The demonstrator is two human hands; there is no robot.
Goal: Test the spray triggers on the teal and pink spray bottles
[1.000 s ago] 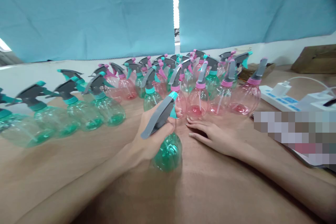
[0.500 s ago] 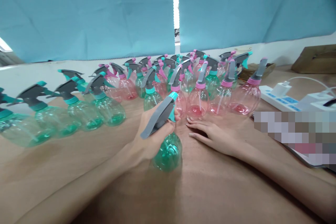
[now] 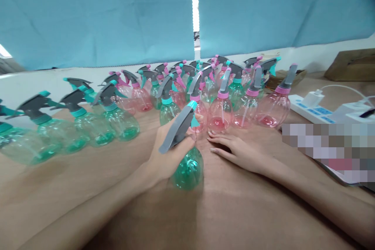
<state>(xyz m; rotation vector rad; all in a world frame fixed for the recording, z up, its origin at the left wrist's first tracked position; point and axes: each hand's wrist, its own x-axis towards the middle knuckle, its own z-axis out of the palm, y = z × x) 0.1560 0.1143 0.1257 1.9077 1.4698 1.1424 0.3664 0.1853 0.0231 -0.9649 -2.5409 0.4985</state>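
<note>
My left hand [image 3: 168,156] is wrapped around the neck of a green spray bottle [image 3: 189,170] that stands on the table in front of me. Its grey spray head [image 3: 178,127] with a turquoise nozzle and trigger points away from me, and a fingertip shows by the trigger. To the right, my right hand [image 3: 234,148] lies flat on the table with its fingers stretched out, holding nothing. Just beyond its fingertips stands a pink spray bottle [image 3: 220,115] with a little liquid inside. Another green spray bottle [image 3: 168,111] is partly hidden behind my left hand.
Several green spray bottles [image 3: 121,125] line the left side of the table [image 3: 234,211], and more pink and green ones crowd the back. At right lie a white power strip [image 3: 310,111] with plugs and a blurred-out flat object [image 3: 334,156]. Blue sheeting [image 3: 102,15] hangs behind.
The spray head in my left hand has shifted slightly up, and the fingertip by the trigger sits a bit higher. My right hand has stayed in place.
</note>
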